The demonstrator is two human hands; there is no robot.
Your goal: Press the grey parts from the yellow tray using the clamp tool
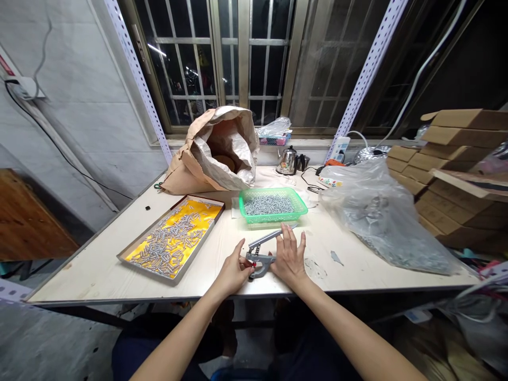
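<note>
A grey metal lever tool [261, 256], with a long upper handle and a dark coil spring, stands on the table between my hands. My left hand [233, 270] is closed at its near left end, fingertips pinched at a small red piece [254, 264]. Whether the red piece belongs to the tool I cannot tell. My right hand [289, 256] is on the tool's right side, its fingers against the upper handle and its thumb low near the body. Just behind sits a green plastic basket [273, 217] full of small metal pieces.
To the left lies a shallow tray [180, 276] with spring-like metal pieces on yellow lining. A large paper sack [194, 169] gapes open behind it. A kettle [287, 161] stands near the window. On the right are a clear plastic bag [381, 211] and stacked cardboard boxes [456, 159].
</note>
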